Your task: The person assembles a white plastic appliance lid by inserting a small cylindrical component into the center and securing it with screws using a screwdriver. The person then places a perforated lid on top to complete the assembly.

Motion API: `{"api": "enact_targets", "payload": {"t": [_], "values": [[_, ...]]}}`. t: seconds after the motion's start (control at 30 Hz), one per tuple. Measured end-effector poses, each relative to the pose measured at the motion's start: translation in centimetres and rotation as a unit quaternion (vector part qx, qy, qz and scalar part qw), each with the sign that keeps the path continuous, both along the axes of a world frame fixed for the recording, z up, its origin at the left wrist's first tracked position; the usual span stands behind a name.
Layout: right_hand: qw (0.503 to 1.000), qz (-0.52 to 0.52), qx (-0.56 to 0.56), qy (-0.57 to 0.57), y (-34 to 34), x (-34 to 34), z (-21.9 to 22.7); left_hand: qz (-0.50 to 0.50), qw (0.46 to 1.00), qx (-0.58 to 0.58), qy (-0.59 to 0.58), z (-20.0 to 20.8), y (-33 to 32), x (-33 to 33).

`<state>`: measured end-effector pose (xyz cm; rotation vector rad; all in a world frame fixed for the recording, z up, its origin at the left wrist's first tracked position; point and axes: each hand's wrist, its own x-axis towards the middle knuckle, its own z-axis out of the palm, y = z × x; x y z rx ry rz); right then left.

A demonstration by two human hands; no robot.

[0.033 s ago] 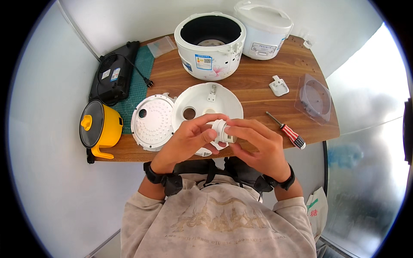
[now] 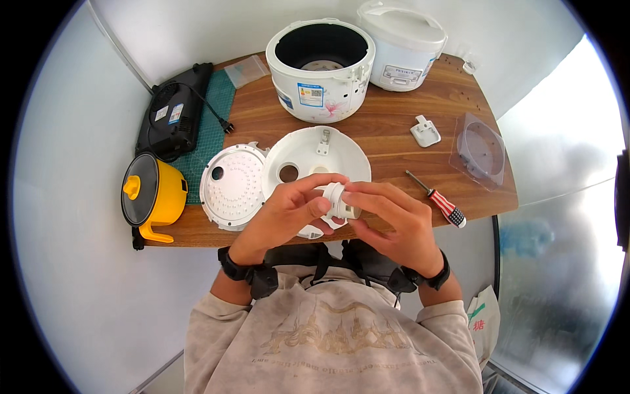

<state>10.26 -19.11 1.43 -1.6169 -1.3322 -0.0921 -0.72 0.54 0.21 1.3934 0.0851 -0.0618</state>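
Both my hands meet over the table's near edge around a small white ribbed plastic steam valve. My left hand grips it from the left between thumb and fingers. From the right, my right hand is closed on its other side, fingertips on its top and rim. Part of the valve is hidden by the fingers. Just beyond my hands lies a round white rice cooker lid shell with a round hole and a metal latch piece. Left of it, a white perforated disc rests under the shell's edge.
An opened rice cooker body stands at the back, with a lidded rice cooker beside it. To the right lie a screwdriver, a white plastic part and a clear tray. A yellow pot and black appliance are left.
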Motion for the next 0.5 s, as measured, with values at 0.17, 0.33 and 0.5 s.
{"api": "enact_targets", "payload": {"t": [0.17, 0.33, 0.5], "values": [[0.999, -0.011, 0.023, -0.03, 0.8, 0.4, 0.4, 0.009, 0.999, -0.039, -0.01, 1.0, 0.5, 0.3], [0.998, -0.03, 0.057, -0.003, 1.5, 1.1, 2.1, -0.002, 0.997, -0.075, 0.003, 3.2, 1.3, 1.6], [0.997, -0.023, 0.069, -0.039, 3.9, 3.0, 4.1, 0.019, 0.997, -0.018, -0.075, 4.8, 2.6, 3.8]]}}
